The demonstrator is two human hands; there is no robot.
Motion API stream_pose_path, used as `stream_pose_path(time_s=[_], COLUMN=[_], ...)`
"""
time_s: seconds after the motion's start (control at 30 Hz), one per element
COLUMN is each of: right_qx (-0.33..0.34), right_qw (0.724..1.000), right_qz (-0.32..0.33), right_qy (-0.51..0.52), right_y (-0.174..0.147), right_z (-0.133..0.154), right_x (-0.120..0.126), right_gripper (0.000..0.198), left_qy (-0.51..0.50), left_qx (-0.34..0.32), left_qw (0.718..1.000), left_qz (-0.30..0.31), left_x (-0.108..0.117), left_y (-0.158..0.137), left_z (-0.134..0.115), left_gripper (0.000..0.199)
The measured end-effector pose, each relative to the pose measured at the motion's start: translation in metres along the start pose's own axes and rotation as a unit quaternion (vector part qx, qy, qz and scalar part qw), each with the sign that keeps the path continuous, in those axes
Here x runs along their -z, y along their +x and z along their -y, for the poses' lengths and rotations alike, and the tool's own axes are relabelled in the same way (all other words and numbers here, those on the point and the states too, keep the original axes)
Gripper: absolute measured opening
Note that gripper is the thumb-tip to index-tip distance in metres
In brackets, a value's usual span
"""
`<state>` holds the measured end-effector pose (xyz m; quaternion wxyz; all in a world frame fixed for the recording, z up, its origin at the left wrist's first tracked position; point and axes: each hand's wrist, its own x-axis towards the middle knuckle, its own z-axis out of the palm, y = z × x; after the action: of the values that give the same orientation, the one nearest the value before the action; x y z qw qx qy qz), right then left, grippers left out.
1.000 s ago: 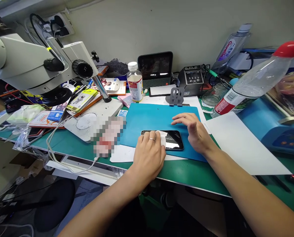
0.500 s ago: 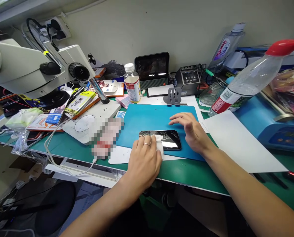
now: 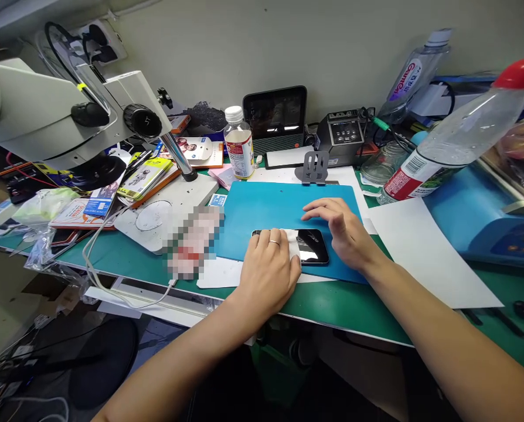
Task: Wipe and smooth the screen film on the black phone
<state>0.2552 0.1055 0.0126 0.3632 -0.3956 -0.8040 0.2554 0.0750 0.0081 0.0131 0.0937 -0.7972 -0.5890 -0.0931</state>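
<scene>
A black smartphone lies screen up on the blue work mat, its long side running left to right. My left hand, with a ring on one finger, presses a white wipe onto the phone's screen. The fingers cover the phone's left part and most of the wipe. Just right of the phone, my right hand is raised over the mat with its fingers apart and nothing in them.
A microscope stands at the left, beside booklets and a blurred-out object with a white cable. Behind the mat are a small bottle, a dark screen and a grey stand. A red-capped bottle leans at right.
My left hand has moved a little right and up along the phone with the wipe, covering more of the screen's middle. My right hand keeps nearly the same pose. The view has shifted slightly.
</scene>
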Motion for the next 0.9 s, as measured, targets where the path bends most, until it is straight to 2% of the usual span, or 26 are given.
stream_pose_path(time_s=[0.17, 0.4, 0.6, 0.8, 0.9], right_qx=[-0.011, 0.0, -0.009, -0.009, -0.012], right_qw=[1.0, 1.0, 1.0, 1.0, 1.0], right_qz=[0.001, 0.011, 0.012, 0.012, 0.014], right_qy=[0.0, -0.005, 0.003, 0.002, 0.001], right_y=[-0.001, -0.001, -0.002, -0.001, -0.003], right_z=[-0.002, -0.005, -0.002, -0.002, -0.003], right_x=[0.001, -0.001, 0.001, 0.0, 0.001], right_gripper=[0.085, 0.082, 0.082, 0.083, 0.083], left_qy=[-0.013, -0.012, -0.018, -0.009, -0.017], left_qx=[0.006, 0.005, 0.009, 0.012, 0.013], left_qw=[1.0, 1.0, 1.0, 1.0, 1.0], left_qz=[-0.013, 0.005, 0.003, 0.02, 0.02], left_x=[0.0, 0.003, 0.004, 0.002, 0.005], left_y=[-0.005, 0.014, -0.001, 0.008, -0.002], left_z=[-0.002, 0.0, 0.002, 0.003, 0.006], left_gripper=[0.045, 0.033, 0.041, 0.037, 0.041])
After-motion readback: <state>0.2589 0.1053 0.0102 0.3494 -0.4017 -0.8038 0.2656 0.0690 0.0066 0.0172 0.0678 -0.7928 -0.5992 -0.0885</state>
